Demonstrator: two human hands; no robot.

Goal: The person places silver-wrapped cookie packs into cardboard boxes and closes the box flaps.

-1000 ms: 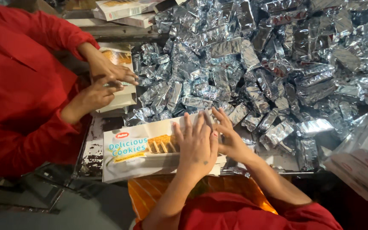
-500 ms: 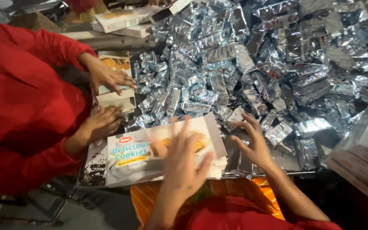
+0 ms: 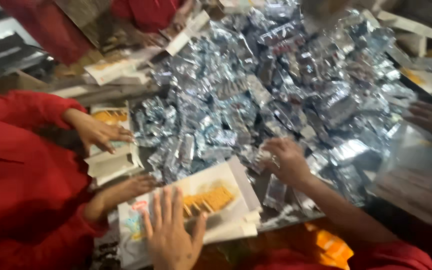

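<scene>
Left hand lies flat, fingers spread, pressing on the white cookie box at the table's near edge. Right hand is curled around a silver foil packet at the edge of the foil packet heap, just beyond the box.

Table, heap of silver foil packets, flat cookie carton, small cartons

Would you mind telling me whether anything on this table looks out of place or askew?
Nothing looks damaged. The silver packets lie in a loose heap, and the flat cookie box under the left hand sits tilted; the right hand reaches into the heap.
</scene>
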